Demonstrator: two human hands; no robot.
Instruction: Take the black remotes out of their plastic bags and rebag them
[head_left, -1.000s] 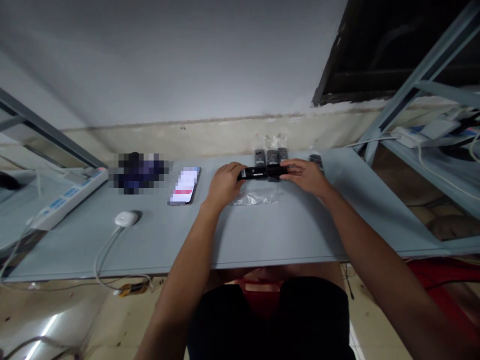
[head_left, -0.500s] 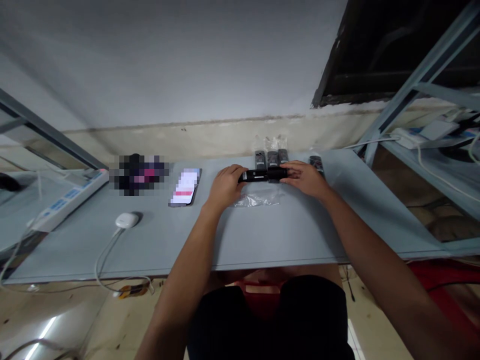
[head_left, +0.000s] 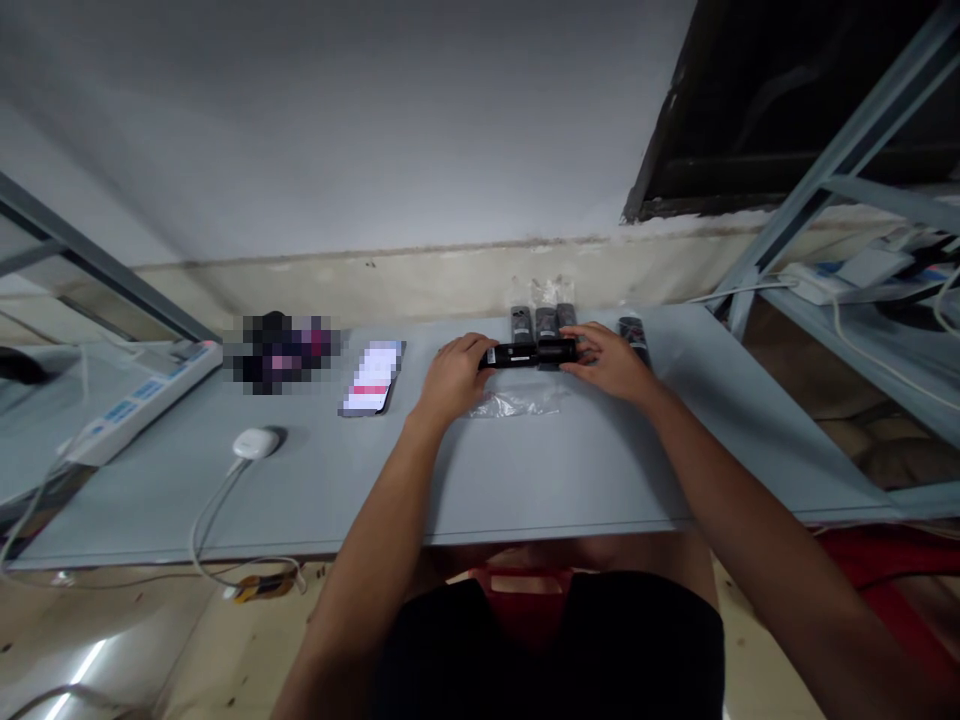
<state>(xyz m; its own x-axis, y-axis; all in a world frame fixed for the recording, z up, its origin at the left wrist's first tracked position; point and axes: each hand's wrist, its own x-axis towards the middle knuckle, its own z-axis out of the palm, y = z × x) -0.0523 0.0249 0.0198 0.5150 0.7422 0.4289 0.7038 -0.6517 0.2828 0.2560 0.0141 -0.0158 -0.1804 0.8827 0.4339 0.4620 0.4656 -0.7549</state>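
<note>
A long black device (head_left: 517,355), which looks like a remote control, lies sideways between my two hands just above the table. My left hand (head_left: 457,375) grips its left end, fingers over the back and thumb at the near side. Its right end, a thicker dark section, is pinched by my right hand (head_left: 607,360). Small pale labels show on the device. Under and in front of it is a crumpled clear plastic bag (head_left: 517,403). Just behind stand several dark grey pieces of similar shape (head_left: 520,325) in clear wrapping. Another dark piece (head_left: 634,335) lies beyond my right hand.
Left of my hands lie a phone (head_left: 371,378) with a lit screen and a white corded puck (head_left: 256,443). A blurred dark object (head_left: 281,352) sits at the back left. Power strips (head_left: 146,405) lie along the left frame and on the right shelf. The wall (head_left: 420,285) bounds the back.
The view has shifted slightly. Both hands keep their hold on the black device, which stays in nearly the same place and angle.
</note>
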